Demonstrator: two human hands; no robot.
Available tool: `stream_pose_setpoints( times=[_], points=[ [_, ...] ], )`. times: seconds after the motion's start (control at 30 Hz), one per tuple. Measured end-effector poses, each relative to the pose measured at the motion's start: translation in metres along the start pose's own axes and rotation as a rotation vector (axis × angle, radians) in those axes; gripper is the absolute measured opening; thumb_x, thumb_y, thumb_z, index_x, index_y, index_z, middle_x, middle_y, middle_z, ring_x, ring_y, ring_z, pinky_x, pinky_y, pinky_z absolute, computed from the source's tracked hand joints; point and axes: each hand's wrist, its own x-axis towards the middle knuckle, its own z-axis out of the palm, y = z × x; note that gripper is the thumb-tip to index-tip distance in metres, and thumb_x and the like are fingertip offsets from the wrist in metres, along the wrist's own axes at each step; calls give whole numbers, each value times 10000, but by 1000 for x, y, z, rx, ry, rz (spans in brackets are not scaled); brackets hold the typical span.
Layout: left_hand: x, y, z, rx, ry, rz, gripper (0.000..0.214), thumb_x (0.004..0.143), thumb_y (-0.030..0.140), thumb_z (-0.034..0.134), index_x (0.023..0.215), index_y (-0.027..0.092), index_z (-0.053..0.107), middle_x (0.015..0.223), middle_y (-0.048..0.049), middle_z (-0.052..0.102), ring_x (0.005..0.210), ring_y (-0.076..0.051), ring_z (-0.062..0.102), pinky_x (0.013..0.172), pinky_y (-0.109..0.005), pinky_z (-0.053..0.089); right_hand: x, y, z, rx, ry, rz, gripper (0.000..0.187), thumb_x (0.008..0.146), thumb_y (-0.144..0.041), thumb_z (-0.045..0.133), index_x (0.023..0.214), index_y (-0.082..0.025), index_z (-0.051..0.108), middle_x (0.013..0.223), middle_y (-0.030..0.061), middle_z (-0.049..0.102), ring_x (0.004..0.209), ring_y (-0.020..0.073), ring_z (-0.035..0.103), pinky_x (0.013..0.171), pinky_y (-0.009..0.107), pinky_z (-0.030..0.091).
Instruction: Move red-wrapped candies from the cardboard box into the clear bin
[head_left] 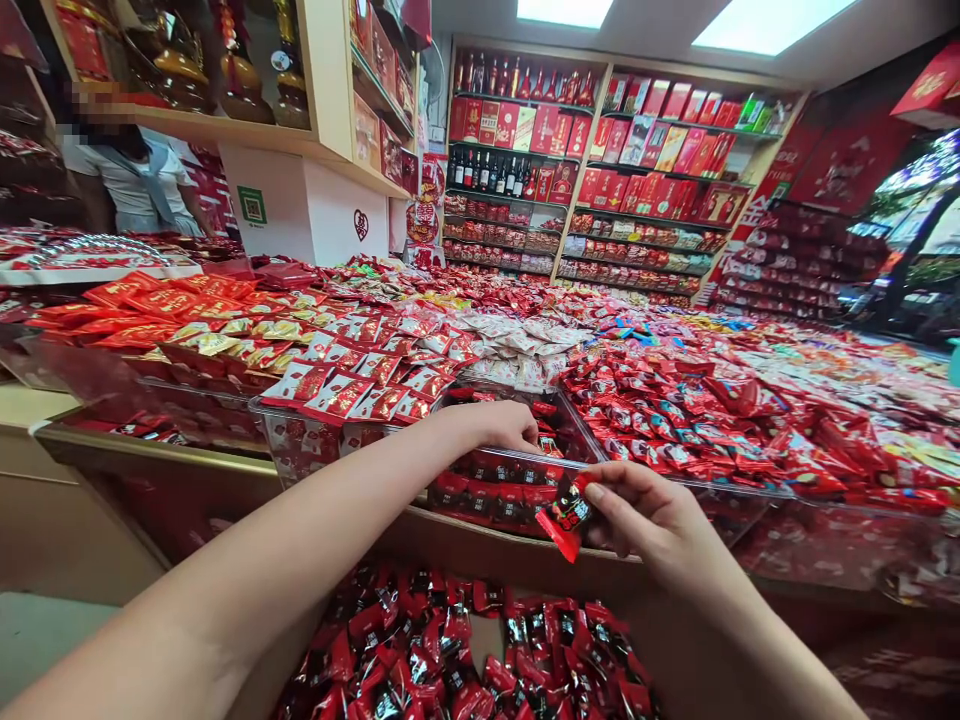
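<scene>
Between the thumb and fingers of my right hand (637, 505) is a red and black wrapped candy (568, 514), held in front of a clear plastic bin (495, 500). My left hand (506, 425) reaches over the rim into that bin, and its fingertips are hidden inside. Rows of similar red and black candies show through the bin's front wall. Below, nearer to me, a cardboard box (487, 640) holds a loose heap of the same kind of candy, with a bit of its bottom showing.
Bins of red and white packets (345, 390) and of red-wrapped candies (675, 415) flank the bin. Shelves (517, 140) with bottles and gift boxes line the back wall. A person in a white top (135, 180) stands at the far left.
</scene>
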Motion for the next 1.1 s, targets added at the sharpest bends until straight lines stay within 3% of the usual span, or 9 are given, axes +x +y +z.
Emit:
stream_pose_setpoints(
  times=[0.13, 0.3, 0.37, 0.5, 0.6, 0.8, 1.1],
  points=[
    [-1, -1, 1, -18, 5, 16, 235, 674, 346, 539, 759, 150, 634, 620, 10, 598, 552, -93, 484, 477, -176, 316, 10, -19, -7, -210, 15, -93, 291, 718, -416, 518, 885, -178, 518, 702, 11, 564, 526, 121, 562, 473, 237, 464],
    [-1, -2, 1, -19, 10, 32, 160, 660, 289, 556, 683, 151, 634, 575, 25, 579, 550, -86, 468, 493, -174, 309, 36, -45, -18, -729, 214, -428, 197, 772, -319, 460, 871, -191, 573, 763, 36, 630, 670, 154, 569, 621, 262, 438],
    [-1, -2, 1, -23, 3, 33, 153, 664, 275, 546, 678, 150, 632, 565, 28, 573, 549, -84, 464, 493, -172, 308, 52, -49, -19, -923, 171, -464, 181, 775, -279, 445, 852, -201, 589, 754, 30, 644, 670, 153, 571, 627, 254, 421],
    [0, -4, 1, -25, -12, 33, 156, 655, 272, 533, 695, 148, 620, 581, 28, 570, 543, -84, 458, 483, -175, 309, 76, -46, -11, -1194, -90, -392, 186, 747, -233, 432, 781, -217, 615, 741, 15, 657, 663, 147, 576, 590, 225, 397],
    [0, -5, 1, -29, -20, 32, 165, 646, 296, 526, 667, 150, 601, 557, 32, 545, 534, -88, 448, 469, -180, 306, 83, -44, -2, -1379, -209, -303, 192, 696, -214, 452, 766, -214, 631, 726, 31, 658, 652, 160, 577, 540, 226, 377],
    [-2, -3, 0, -38, -36, 17, 140, 631, 275, 515, 652, 153, 579, 551, 32, 518, 522, -91, 437, 467, -192, 307, 91, -51, 12, -1488, -290, -236, 210, 599, -149, 488, 708, -172, 666, 676, 82, 655, 602, 192, 584, 468, 235, 359],
    [-4, -1, -2, -52, -42, -14, 128, 612, 261, 511, 664, 154, 559, 547, 35, 500, 523, -95, 429, 463, -199, 298, 100, -55, 15, -1509, -389, -175, 213, 546, -84, 506, 664, -170, 662, 617, 48, 652, 553, 155, 583, 435, 195, 361]
  ],
)
